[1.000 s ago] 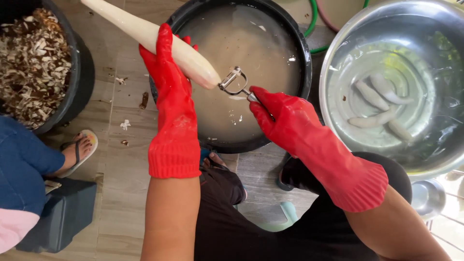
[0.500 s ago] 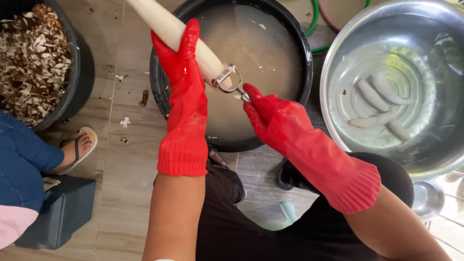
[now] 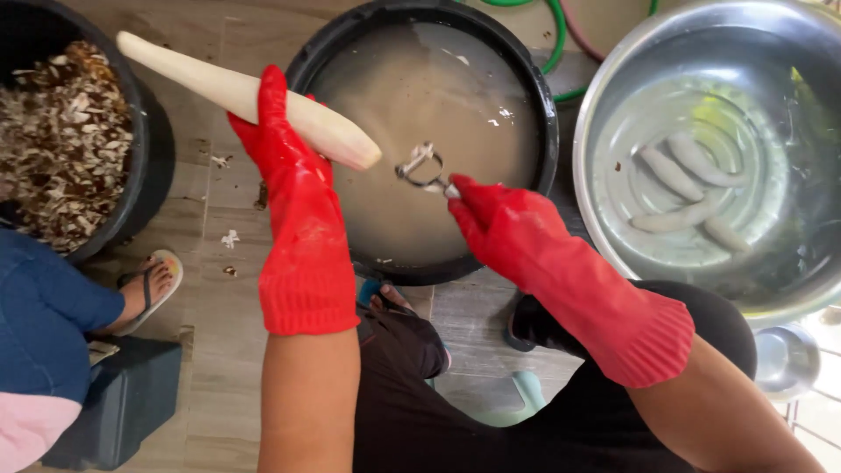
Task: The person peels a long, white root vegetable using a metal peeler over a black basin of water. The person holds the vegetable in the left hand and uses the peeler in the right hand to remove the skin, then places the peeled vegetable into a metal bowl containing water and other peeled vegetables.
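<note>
Head view: we count one peeled white root (image 3: 245,98), gripped by our left hand (image 3: 285,144) at 11 o'clock, and one peeler (image 3: 420,168), clamped in our right hand (image 3: 499,223). Black tub (image 3: 534,96), 12 o'clock: murky water. Steel basin (image 3: 604,219), 2 o'clock: four peeled roots (image 3: 683,188) in water. Black bucket (image 3: 144,175), 10 o'clock: peelings.

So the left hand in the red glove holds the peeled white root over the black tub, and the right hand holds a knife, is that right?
Not quite. The right hand holds a peeler, not a knife, as the head view shows. The rest stands: the red-gloved left hand holds the peeled white root over the black tub.
</note>
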